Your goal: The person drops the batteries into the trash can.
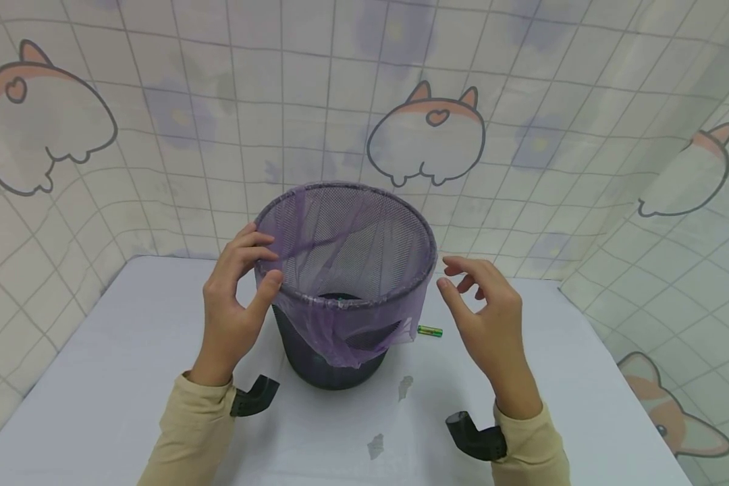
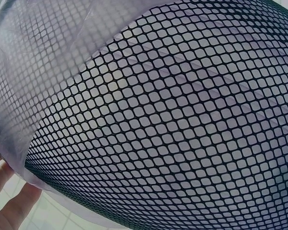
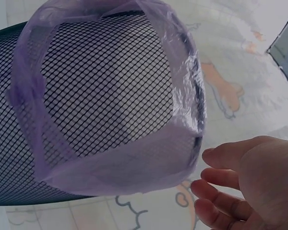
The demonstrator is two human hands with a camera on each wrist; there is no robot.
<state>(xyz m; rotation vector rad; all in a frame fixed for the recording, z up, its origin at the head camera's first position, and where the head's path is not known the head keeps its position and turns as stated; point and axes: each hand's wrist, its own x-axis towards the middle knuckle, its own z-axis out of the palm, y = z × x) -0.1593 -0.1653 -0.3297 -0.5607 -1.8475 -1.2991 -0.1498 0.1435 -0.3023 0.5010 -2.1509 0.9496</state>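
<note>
A dark mesh wastebasket (image 1: 334,378) stands upright on the table, lined with a thin purple trash bag (image 1: 364,337) folded over its rim. In the head view my left hand (image 1: 233,290) is at the left side of the rim, its loosely bent fingers and thumb apart. The left wrist view has its fingertips at the bag's edge (image 2: 5,158); whether they press it I cannot tell. My right hand (image 1: 482,304) hovers just off the right side of the rim, fingers loosely bent, holding nothing. The right wrist view shows a gap between its fingers and the bag (image 3: 187,96).
A small green-and-gold battery (image 1: 430,331) lies on the white table (image 1: 127,351), right of the wastebasket. Two grey patches (image 1: 375,446) mark the tabletop in front. A checked curtain (image 1: 304,81) with animal drawings surrounds the back and sides.
</note>
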